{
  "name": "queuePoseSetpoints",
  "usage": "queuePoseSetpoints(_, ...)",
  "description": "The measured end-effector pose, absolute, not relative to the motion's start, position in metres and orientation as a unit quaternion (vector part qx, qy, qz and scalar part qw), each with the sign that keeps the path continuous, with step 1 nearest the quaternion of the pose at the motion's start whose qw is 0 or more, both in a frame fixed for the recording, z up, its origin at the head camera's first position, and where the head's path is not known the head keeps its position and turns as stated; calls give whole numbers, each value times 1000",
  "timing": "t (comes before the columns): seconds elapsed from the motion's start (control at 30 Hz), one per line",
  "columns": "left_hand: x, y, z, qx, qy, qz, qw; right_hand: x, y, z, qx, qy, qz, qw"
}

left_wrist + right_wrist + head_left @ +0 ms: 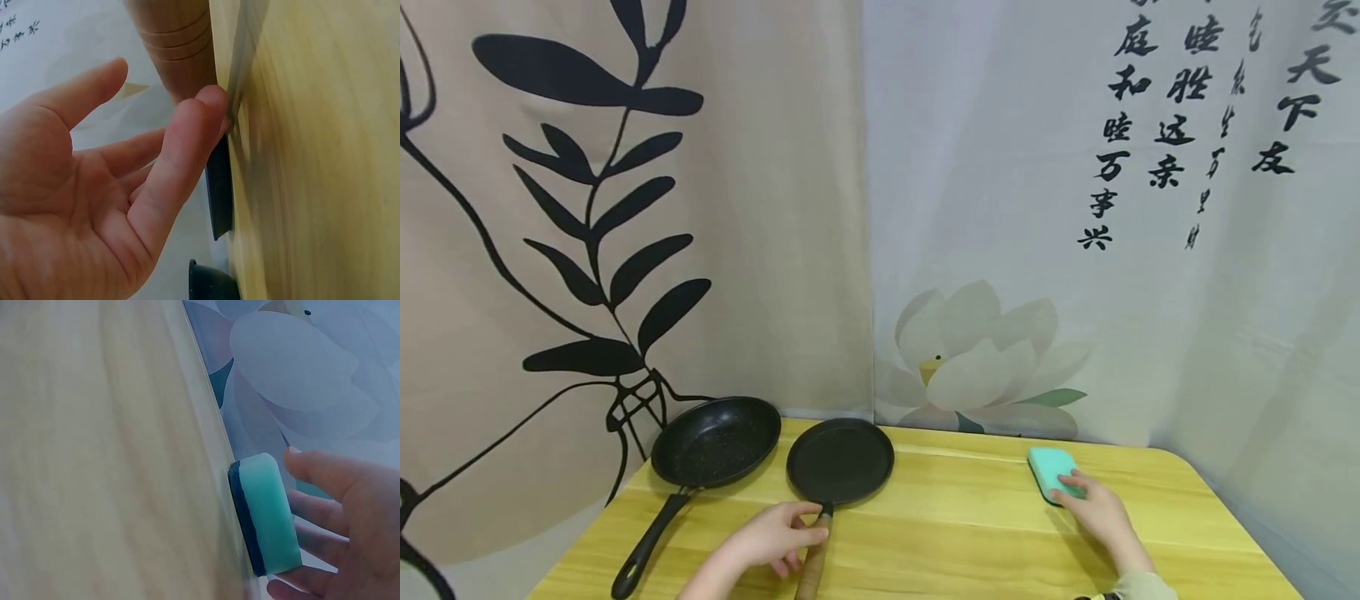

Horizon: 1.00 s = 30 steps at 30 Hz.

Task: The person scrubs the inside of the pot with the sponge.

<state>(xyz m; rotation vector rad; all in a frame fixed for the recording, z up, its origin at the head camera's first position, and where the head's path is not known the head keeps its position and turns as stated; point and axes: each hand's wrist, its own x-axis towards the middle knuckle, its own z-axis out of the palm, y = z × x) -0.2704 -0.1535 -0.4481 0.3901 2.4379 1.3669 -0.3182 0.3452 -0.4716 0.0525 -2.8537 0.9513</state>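
Observation:
A flat black pan [840, 461] with a wooden handle [810, 575] lies on the table. My left hand [775, 533] is at the handle's upper end, fingers loosely bent. In the left wrist view the thumb stands apart from the wooden handle [178, 47], and the fingertips reach close beside it; contact is hard to tell. Toward the right lies a turquoise sponge [1052, 468] with a dark scouring side down. Over its near right corner reaches my right hand [1101, 510]. In the right wrist view, thumb and fingers spread around the sponge [270, 512] without visibly gripping it.
A deeper black frying pan [718, 442] with a black handle [651, 546] sits at the table's left edge. The yellow wooden table [955, 517] runs back to a printed curtain [1000, 208] with plants, a lotus and writing.

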Motion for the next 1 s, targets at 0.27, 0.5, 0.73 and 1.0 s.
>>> queuePoseSetpoints(0.27,-267,-153,-449,124,846,484,185,-320,346,-473,3,-947,304,107)
queuePoseSetpoints(0.5,-267,-150,-452,119,847,474,209,-319,348,-474,-6,-945,305,118)
queuePoseSetpoints(0.73,-268,-149,-452,117,847,471,217,-319,349,-475,-9,-943,310,124)
queuePoseSetpoints(1.0,-270,-146,-453,126,842,479,216,-323,351,-477,-2,-945,299,132)
